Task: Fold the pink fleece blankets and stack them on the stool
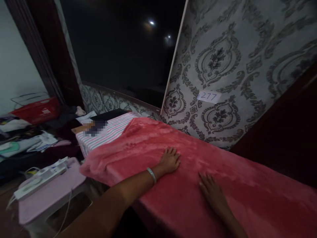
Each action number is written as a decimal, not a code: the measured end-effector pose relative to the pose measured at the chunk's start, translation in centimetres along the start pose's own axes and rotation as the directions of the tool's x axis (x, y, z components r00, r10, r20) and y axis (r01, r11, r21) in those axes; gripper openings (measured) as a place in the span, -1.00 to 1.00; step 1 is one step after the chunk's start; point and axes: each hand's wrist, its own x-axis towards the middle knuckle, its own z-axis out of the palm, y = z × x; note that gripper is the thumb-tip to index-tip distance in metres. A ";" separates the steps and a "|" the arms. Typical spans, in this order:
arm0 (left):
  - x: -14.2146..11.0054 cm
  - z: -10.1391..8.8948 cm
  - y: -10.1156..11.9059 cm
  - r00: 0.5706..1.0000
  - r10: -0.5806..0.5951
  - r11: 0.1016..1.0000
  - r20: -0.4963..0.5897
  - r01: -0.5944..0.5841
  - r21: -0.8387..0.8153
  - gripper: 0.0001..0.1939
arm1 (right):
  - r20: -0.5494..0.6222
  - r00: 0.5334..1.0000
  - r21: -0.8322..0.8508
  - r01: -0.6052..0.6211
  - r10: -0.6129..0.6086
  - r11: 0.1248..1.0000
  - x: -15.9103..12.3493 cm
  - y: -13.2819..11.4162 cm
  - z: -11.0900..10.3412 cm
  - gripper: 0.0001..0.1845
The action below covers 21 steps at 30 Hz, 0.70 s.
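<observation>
A pink-red plush blanket [146, 145] lies over a long raised surface along the wall, its near side draping over the edge. My left hand [169, 160], with a pale bracelet at the wrist, rests palm down on the blanket near its middle, fingers stretched out. To the right of it, my right hand [212, 191] lies flat on the same blanket with fingers extended. Neither hand grips the fabric. Beyond the blanket's far left end shows a striped cloth [114, 129] in white, pink and grey-green.
A low pink-topped stool [49, 195] holds a white power strip [41, 183] at the left. Behind it are piled clothes [37, 142] and a red bag [39, 110]. A large dark screen [123, 49] hangs on the patterned wall, beside a paper [209, 96] marked 277.
</observation>
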 end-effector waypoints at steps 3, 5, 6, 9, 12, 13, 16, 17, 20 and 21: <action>-0.8 -0.9 -0.4 0.998 0.044 0.998 0.040 -0.042 -0.053 -0.49 | -0.084 0.996 -0.063 -0.013 0.007 0.998 -0.9 -2.8 0.1 -0.25; -1.7 -2.4 -1.0 0.992 0.084 0.988 0.093 -0.071 -0.135 -0.59 | -0.142 0.990 -0.073 -0.013 0.002 0.997 -1.4 -3.1 0.2 -0.25; -2.2 -3.3 -1.5 0.989 0.098 0.981 0.109 -0.078 -0.177 -0.68 | -0.159 0.987 -0.069 -0.010 -0.001 0.998 -1.6 -3.0 0.3 -0.25; -4.0 -7.4 -4.4 0.996 0.038 0.971 0.082 -0.018 -0.239 -0.81 | -0.181 0.984 -0.045 -0.010 0.002 0.999 -1.6 -2.4 0.5 -0.22; -5.8 -12.9 -9.9 0.980 -0.194 0.963 -0.049 0.180 -0.201 -0.74 | -0.187 0.982 -0.008 -0.013 0.011 1.000 -1.5 -2.1 0.7 -0.21; -6.5 -14.7 -12.0 0.953 -0.290 0.945 -0.092 0.269 -0.187 -0.73 | -0.191 0.981 0.001 -0.008 0.008 1.000 -1.5 -2.1 0.8 -0.21; -8.7 -18.8 -18.3 0.822 -0.547 0.834 -0.155 0.522 -0.176 -0.77 | -0.214 0.977 0.020 0.016 -0.011 1.000 -1.5 -1.9 1.0 -0.22; -9.5 -19.5 -20.0 0.778 -0.611 0.789 -0.145 0.586 -0.182 -0.82 | -0.220 0.975 0.025 0.023 -0.017 0.999 -1.5 -1.9 1.1 -0.22; -11.3 -19.6 -23.5 0.680 -0.730 0.673 -0.066 0.701 -0.236 -0.86 | -0.236 0.972 0.044 0.014 -0.004 0.999 -1.5 -1.6 1.3 -0.21; -11.7 -19.1 -24.1 0.660 -0.750 0.645 -0.039 0.716 -0.267 -0.84 | -0.240 0.971 0.050 0.014 -0.001 0.999 -1.5 -1.5 1.4 -0.21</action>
